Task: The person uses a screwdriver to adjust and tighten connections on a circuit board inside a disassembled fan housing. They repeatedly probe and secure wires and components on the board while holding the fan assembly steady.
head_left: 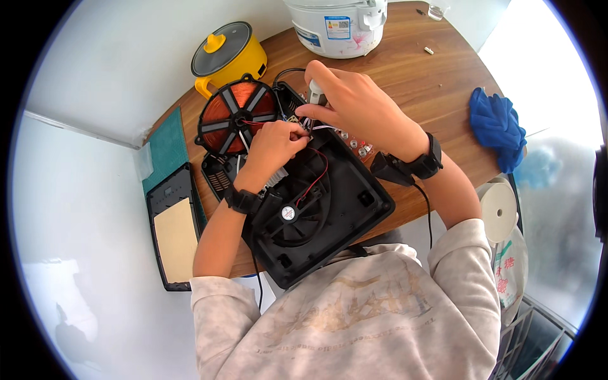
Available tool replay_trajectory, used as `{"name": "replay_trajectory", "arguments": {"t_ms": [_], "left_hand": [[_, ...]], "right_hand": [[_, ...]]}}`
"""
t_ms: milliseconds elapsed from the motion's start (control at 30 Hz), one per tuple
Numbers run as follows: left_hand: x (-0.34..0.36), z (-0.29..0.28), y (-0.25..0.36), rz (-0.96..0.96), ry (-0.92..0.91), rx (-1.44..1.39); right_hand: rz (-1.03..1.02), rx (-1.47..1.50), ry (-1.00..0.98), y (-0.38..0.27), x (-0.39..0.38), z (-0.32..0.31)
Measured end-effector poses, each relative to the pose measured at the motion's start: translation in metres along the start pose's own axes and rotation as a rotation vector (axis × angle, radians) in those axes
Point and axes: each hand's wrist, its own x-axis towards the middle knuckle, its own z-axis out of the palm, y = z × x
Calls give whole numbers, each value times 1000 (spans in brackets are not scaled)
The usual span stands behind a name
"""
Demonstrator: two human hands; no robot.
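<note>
The open black housing of an induction cooker lies across the table's front edge, tilted. Inside it sits a round fan with a red wire. A copper coil on a black spoked frame stands at its far left corner. My right hand grips an upright tool with a light grey handle; its lower end meets the circuit parts, and the fingers hide its kind. My left hand is closed, fingertips pinched at the tool's lower end beside the wires. What they pinch is hidden.
Small metal parts lie right of the housing. A yellow pot and a white rice cooker stand at the back. A blue cloth hangs at the right edge. On the left are a green mat and a black-framed panel.
</note>
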Motion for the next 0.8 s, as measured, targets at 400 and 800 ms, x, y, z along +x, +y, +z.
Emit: {"name": "replay_trajectory", "arguments": {"t_ms": [400, 800], "left_hand": [[-3, 7, 12, 122, 151, 204], [1, 12, 7, 214, 180, 173]], "right_hand": [[-54, -84, 48, 3, -2, 1], [-36, -32, 56, 5, -4, 1]]}}
